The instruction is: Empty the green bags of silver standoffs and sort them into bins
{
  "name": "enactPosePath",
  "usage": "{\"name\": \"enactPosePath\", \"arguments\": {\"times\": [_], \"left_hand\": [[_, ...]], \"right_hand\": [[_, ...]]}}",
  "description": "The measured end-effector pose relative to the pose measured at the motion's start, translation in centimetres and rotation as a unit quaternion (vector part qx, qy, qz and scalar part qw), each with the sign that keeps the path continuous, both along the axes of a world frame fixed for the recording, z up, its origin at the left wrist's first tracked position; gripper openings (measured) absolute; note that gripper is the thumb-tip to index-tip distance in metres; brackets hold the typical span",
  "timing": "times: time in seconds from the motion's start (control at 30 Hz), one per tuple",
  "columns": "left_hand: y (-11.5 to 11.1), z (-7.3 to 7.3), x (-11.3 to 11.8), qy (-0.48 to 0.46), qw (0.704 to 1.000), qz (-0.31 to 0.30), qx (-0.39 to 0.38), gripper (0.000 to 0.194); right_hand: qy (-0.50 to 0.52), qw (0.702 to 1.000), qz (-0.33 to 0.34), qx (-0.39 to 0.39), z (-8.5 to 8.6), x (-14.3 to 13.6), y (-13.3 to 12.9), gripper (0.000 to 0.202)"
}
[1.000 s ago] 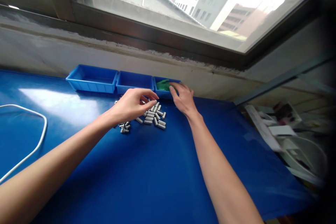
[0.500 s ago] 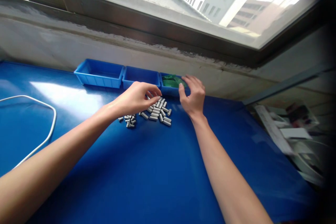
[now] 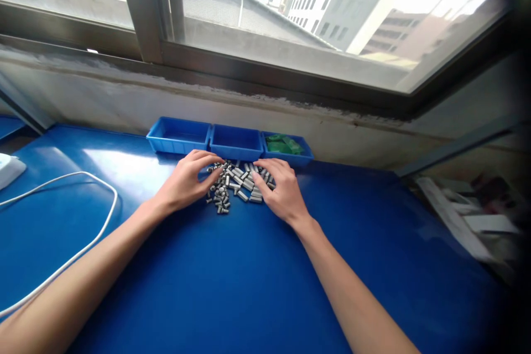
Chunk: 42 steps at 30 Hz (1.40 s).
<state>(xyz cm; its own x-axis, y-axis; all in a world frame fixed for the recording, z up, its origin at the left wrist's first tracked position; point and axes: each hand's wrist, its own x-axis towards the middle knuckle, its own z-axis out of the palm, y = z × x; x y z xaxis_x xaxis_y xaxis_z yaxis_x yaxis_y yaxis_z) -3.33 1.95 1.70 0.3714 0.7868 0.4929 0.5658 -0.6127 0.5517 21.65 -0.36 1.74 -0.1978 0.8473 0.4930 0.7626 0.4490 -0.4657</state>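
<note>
A heap of small metal pieces lies on the blue tabletop (image 3: 232,287). Short screw-like pieces (image 3: 221,199) form its left side, and longer metal cylinders (image 3: 243,181) its right side. At the left edge of the heap, my left hand (image 3: 186,181) curves with thumb and fingers apart, their tips at the short pieces. On the opposite side my right hand (image 3: 282,191) rests over some of the cylinders and hides part of them. Its thumb is apart from the fingers. I see nothing held in either hand.
Behind the heap stand three blue bins in a row: a left bin (image 3: 179,145), a middle bin (image 3: 236,152) and a right bin (image 3: 307,156) holding green bags (image 3: 284,144). A white cable (image 3: 113,204) loops at left. A window frame (image 3: 265,80) rises behind.
My right hand has come from the right bin to the cylinders. My left hand has moved from above the cylinders to the heap's left edge. The view has shifted, showing more on the left.
</note>
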Motion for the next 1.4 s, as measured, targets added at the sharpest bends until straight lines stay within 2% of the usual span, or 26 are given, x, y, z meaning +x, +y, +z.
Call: {"name": "enactPosePath", "arguments": {"times": [0.17, 0.23, 0.4, 0.57, 0.7, 0.83, 0.93, 1.07, 1.17, 1.4], "left_hand": [[-0.7, -1.2, -0.6, 0.035, 0.999, 0.000, -0.007, 0.036], [-0.7, -1.4, -0.4, 0.063, 0.998, 0.013, 0.000, 0.037], [-0.5, -1.9, 0.0, 0.118, 0.993, 0.016, 0.024, 0.035], [-0.4, -2.0, 0.0, 0.078, 0.997, 0.006, -0.003, 0.035], [-0.4, -1.9, -0.1, 0.062, 0.998, -0.003, -0.026, 0.036], [-0.3, -1.7, -0.4, 0.017, 0.999, 0.005, -0.043, 0.032], [-0.2, -1.5, -0.6, -0.016, 0.997, 0.021, -0.066, 0.027], [0.0, -1.5, -0.8, -0.077, 0.990, 0.035, -0.114, 0.025], [0.2, -1.6, -1.0, -0.115, 0.982, 0.037, -0.148, 0.025], [0.7, -2.0, -1.0, -0.187, 0.962, 0.040, -0.195, 0.028]], "right_hand": [[-0.032, 0.993, -0.107, -0.029, -1.9, -0.9, -0.8, 0.041], [-0.022, 0.991, -0.122, -0.048, -2.3, -1.0, -0.4, 0.044], [0.046, 0.993, -0.088, -0.057, -2.0, -1.2, 0.4, 0.036], [0.103, 0.992, -0.023, -0.062, -1.6, -1.0, 0.4, 0.024], [0.133, 0.988, -0.005, -0.079, -1.4, -0.6, 0.2, 0.023], [0.146, 0.987, 0.010, -0.063, -1.3, -0.4, 0.2, 0.022], [0.117, 0.993, 0.027, -0.014, -1.2, -0.7, 0.1, 0.020], [0.001, 0.997, 0.037, 0.062, -1.0, -1.8, -0.3, 0.019], [-0.061, 0.993, 0.041, 0.087, -0.9, -2.8, -0.6, 0.020], [-0.021, 0.991, 0.038, 0.129, -1.2, -4.3, -0.2, 0.014]]}}
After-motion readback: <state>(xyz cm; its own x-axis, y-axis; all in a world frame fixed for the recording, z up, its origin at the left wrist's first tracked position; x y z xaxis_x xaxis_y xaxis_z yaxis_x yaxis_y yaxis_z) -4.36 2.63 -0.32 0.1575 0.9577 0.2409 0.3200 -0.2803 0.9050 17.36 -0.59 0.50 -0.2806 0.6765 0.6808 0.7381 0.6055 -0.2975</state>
